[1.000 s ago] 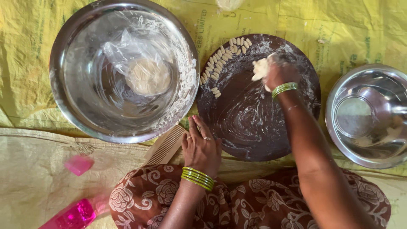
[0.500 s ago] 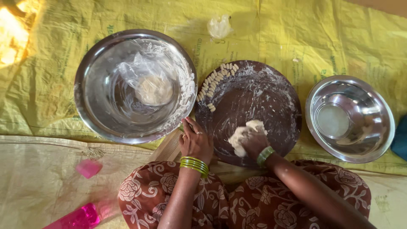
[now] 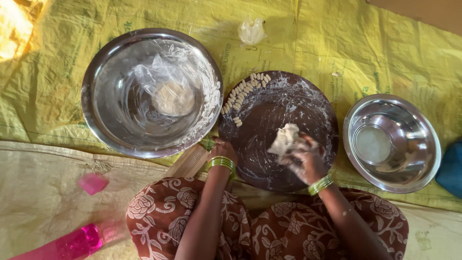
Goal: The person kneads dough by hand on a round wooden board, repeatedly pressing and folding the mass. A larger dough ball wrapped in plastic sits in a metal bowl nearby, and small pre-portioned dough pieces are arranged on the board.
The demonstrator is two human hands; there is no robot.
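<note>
Dough lump point(image 3: 284, 137): pale, ragged, sits on the dark round board point(image 3: 269, 168), pinned under your right hand point(image 3: 308, 161). Fingers are curled over its near side, clamped on it, the lump sticking out just beyond the fingertips. Your left hand point(image 3: 222, 148) rests on the board's near-left rim, fingers bent down against the edge; can't tell whether it actually grips anything, view is too foreshortened. Green bangles point(image 3: 221, 162) on that wrist, a matching set on the right. Beyond and left of the held lump, at the board's far-left rim, a curved row of small shaped dough pieces point(image 3: 243, 94), well apart from your fingers. Left of the left hand: large steel bowl point(image 3: 96, 96) smeared with flour, holding a clear plastic bag point(image 3: 156, 72) and a dough ball point(image 3: 172, 97). Right of the right hand: smaller steel bowl point(image 3: 414, 120), apart from the board. A ridged wooden piece point(image 3: 188, 162) lies just beside the left wrist. Yellow woven sheet point(image 3: 337, 38) under everything.
</note>
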